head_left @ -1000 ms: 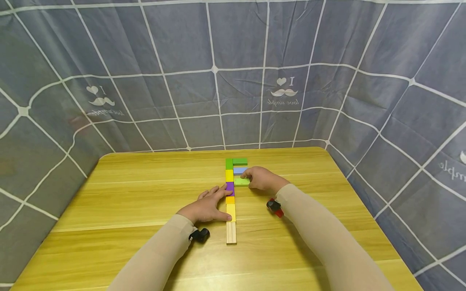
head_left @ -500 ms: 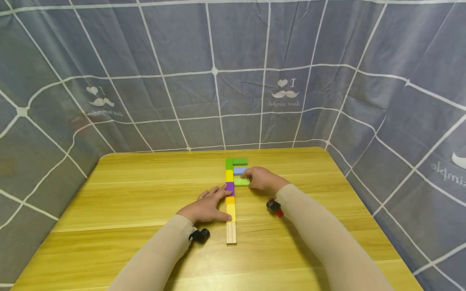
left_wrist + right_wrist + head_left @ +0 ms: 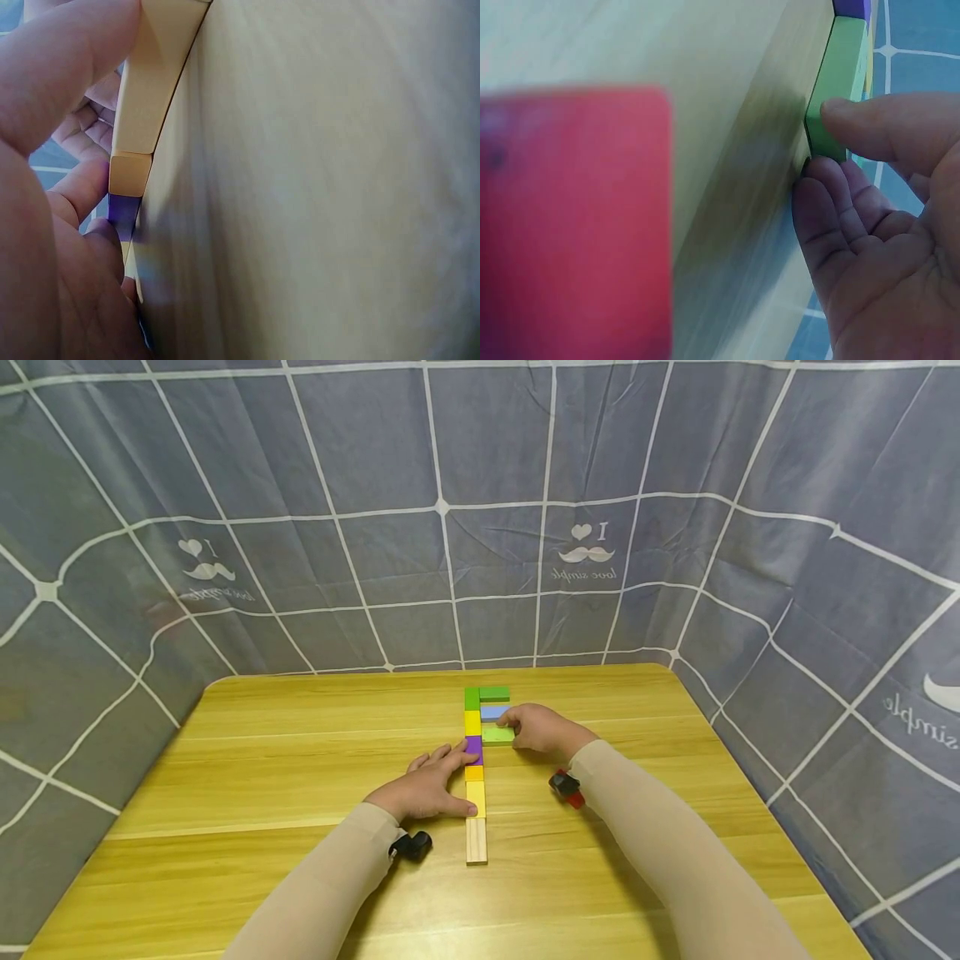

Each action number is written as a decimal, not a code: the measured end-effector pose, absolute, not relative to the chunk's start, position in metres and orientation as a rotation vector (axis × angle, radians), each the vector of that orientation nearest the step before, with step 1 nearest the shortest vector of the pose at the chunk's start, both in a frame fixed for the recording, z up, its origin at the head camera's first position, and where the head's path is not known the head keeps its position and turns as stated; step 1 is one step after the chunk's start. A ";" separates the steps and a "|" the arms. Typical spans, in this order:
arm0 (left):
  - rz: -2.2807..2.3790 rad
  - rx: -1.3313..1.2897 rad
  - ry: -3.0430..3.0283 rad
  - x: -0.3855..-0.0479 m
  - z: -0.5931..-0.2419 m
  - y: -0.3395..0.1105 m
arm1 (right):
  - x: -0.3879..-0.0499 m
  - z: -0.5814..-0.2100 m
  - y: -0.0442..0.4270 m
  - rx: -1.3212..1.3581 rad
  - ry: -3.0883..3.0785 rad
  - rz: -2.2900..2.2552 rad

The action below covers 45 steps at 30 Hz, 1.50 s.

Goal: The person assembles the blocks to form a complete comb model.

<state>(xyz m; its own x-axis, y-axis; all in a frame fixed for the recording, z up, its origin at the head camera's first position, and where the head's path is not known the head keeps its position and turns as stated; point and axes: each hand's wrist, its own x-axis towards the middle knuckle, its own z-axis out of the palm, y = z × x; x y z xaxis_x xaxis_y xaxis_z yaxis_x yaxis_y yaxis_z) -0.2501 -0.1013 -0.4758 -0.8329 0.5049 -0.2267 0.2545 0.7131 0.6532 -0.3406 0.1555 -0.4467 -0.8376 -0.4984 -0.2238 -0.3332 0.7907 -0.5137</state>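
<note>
A line of blocks runs away from the person: a bare wood block [image 3: 477, 842] nearest, then a pale yellow block [image 3: 476, 793], an orange block [image 3: 474, 772], a purple block [image 3: 475, 746], a yellow block [image 3: 472, 722] and a dark green block [image 3: 472, 697]. My left hand [image 3: 427, 787] lies spread at the line's left side, its thumb on the pale yellow block and its forefinger on the purple one. On the right, my right hand [image 3: 542, 730] pinches the free end of a light green block [image 3: 840, 71], which extends sideways from the line.
A blue block [image 3: 492, 713] and another dark green block [image 3: 495, 693] also extend rightward beyond the light green one. All lie flat on the wood-grain table [image 3: 300, 760]. A grey checked curtain [image 3: 495, 560] encloses the back and sides. Each wrist bears a small camera.
</note>
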 end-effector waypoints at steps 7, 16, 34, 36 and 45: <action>0.868 0.588 2.528 -0.248 -0.476 -0.102 | -0.334 -0.442 0.173 -0.655 2.657 -0.702; 0.860 0.604 2.529 -0.248 -0.478 -0.104 | -0.318 -0.442 0.212 -0.636 2.662 -0.703; 0.898 0.584 2.517 -0.244 -0.479 -0.106 | -0.266 -0.457 0.255 -0.662 2.649 -0.730; 0.897 0.581 2.517 -0.244 -0.479 -0.106 | -0.262 -0.459 0.257 -0.664 2.639 -0.750; 0.896 0.584 2.522 -0.244 -0.482 -0.104 | -0.247 -0.464 0.261 -0.655 2.596 -0.826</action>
